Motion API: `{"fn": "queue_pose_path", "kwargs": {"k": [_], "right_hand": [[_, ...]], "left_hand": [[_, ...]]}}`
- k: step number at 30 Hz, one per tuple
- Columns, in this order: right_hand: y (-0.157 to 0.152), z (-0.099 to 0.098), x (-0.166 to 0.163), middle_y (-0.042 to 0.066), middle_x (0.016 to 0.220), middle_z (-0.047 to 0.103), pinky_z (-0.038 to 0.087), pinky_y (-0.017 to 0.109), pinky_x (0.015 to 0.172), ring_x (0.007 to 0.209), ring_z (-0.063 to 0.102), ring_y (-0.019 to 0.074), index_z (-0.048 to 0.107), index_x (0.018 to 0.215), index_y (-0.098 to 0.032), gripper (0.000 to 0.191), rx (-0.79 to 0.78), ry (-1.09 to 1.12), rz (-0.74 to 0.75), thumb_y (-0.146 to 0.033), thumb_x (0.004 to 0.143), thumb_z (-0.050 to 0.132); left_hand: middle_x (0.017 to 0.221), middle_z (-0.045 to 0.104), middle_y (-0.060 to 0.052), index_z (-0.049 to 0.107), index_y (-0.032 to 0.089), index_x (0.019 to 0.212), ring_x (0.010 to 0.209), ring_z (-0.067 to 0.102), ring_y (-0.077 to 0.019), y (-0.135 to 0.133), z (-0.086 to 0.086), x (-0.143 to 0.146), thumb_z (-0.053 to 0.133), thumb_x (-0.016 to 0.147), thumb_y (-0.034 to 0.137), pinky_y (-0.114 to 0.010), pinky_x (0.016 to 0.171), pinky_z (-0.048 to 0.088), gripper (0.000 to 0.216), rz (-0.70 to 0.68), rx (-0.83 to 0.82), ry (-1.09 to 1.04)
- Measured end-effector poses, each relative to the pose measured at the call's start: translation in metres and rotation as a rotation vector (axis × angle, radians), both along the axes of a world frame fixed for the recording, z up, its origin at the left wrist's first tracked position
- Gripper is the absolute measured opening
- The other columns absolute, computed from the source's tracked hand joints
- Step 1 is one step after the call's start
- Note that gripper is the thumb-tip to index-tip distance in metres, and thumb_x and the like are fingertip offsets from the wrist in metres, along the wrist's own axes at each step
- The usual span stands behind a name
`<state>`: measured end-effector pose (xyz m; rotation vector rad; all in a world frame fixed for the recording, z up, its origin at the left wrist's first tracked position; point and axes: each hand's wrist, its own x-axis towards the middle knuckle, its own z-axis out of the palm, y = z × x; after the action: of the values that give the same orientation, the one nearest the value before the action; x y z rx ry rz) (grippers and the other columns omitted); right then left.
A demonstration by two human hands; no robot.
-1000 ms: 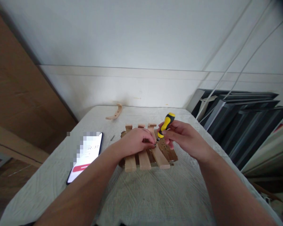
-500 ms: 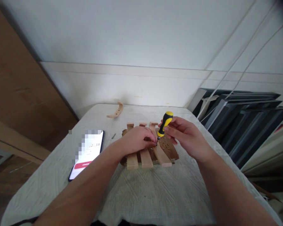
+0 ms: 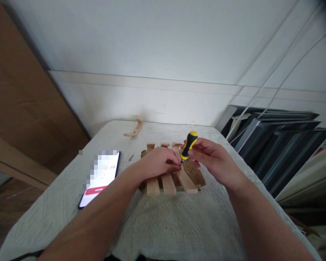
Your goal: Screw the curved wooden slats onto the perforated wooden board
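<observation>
We record the right hand [image 3: 212, 159] closed around the yellow-and-black screwdriver [image 3: 188, 144], holding it nearly upright with its tip down on the slatted wooden piece [image 3: 171, 177]; we judge the steep angle keeps the tip seated at the fastening point. The left hand [image 3: 159, 162] lies on top of the slats, its fingertips pinched together right at the tool's tip, apparently steadying whatever small part sits there. The wooden piece rests near the middle of the cloth-covered worktop [image 3: 179, 224], its three pale slats crossing a darker drilled board beneath.

To the left lies a phone [image 3: 100, 179], screen up and lit, apart from the work. Between it and the slats lies a small dark screw [image 3: 130, 157]. A curved wooden part [image 3: 134, 129] sits at the far edge.

The tool's tip and anything pinched beneath the fingertips are hidden by the hands. Part of the phone screen is pixelated. The dark panels [image 3: 277, 145] at right run out of frame.
</observation>
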<state>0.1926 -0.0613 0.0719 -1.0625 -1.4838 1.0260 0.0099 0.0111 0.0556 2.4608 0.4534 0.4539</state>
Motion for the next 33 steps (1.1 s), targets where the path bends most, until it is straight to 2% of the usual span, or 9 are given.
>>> {"fn": "queue_pose_path", "kwargs": {"k": [4,12,16,19,26,29,33], "right_hand": [[0.005,-0.006,-0.005,-0.004,0.069,0.053,0.036,0.023,0.049,0.058,0.046,0.0089,0.054,0.082,-0.020,0.028,0.032,0.008,-0.127,-0.032,0.070,0.076],[0.001,-0.010,-0.003,-0.004,0.074,0.054,0.027,0.023,0.042,0.049,0.038,0.0069,0.059,0.095,-0.022,0.019,0.076,0.115,-0.090,-0.032,0.080,0.066],[0.002,-0.009,-0.006,-0.002,0.070,0.054,0.035,0.025,0.051,0.059,0.045,0.0101,0.060,0.083,-0.020,0.020,0.090,-0.021,-0.133,-0.034,0.075,0.072],[0.003,-0.009,-0.009,-0.003,0.071,0.054,0.039,0.026,0.057,0.063,0.048,0.0111,0.055,0.078,-0.020,0.026,0.083,-0.003,-0.164,-0.033,0.070,0.076],[0.004,-0.013,0.000,0.002,0.096,0.064,0.039,0.023,0.050,0.068,0.054,0.0117,0.058,0.105,-0.024,0.030,0.003,0.126,0.013,-0.031,0.078,0.069],[0.008,-0.016,0.002,0.002,0.086,0.064,0.038,0.024,0.049,0.064,0.051,0.0112,0.062,0.096,-0.020,0.026,-0.024,0.078,0.026,-0.032,0.076,0.070],[0.012,-0.018,-0.003,-0.003,0.068,0.054,0.034,0.022,0.046,0.055,0.045,0.0092,0.054,0.082,-0.020,0.033,-0.023,0.036,-0.155,-0.037,0.067,0.078]], "left_hand": [[0.088,0.072,-0.004,0.072,0.015,0.080,0.082,0.064,-0.0126,0.001,-0.002,0.000,0.065,0.083,0.015,-0.024,0.078,0.046,0.008,-0.002,-0.009,-0.023],[0.091,0.072,-0.004,0.072,0.015,0.080,0.085,0.064,-0.0126,0.000,-0.002,0.000,0.062,0.085,0.016,-0.024,0.081,0.045,0.011,-0.018,0.005,-0.022],[0.090,0.072,-0.004,0.073,0.015,0.081,0.083,0.064,-0.0130,-0.002,-0.001,0.000,0.064,0.083,0.015,-0.024,0.079,0.046,0.010,0.009,0.011,-0.006],[0.089,0.072,-0.004,0.073,0.015,0.080,0.084,0.064,-0.0134,-0.002,0.000,0.000,0.064,0.083,0.014,-0.024,0.080,0.046,0.009,0.010,0.010,-0.008],[0.089,0.072,-0.004,0.072,0.014,0.080,0.086,0.064,-0.0133,0.000,-0.003,0.000,0.064,0.083,0.014,-0.024,0.084,0.046,0.009,-0.017,0.008,-0.033],[0.090,0.072,-0.005,0.072,0.013,0.078,0.086,0.064,-0.0137,-0.001,-0.003,0.000,0.063,0.083,0.014,-0.024,0.084,0.046,0.010,-0.010,0.006,-0.027],[0.087,0.072,-0.005,0.073,0.014,0.079,0.083,0.064,-0.0135,-0.003,0.000,0.000,0.063,0.083,0.014,-0.024,0.080,0.046,0.011,0.003,-0.006,-0.035]]}}
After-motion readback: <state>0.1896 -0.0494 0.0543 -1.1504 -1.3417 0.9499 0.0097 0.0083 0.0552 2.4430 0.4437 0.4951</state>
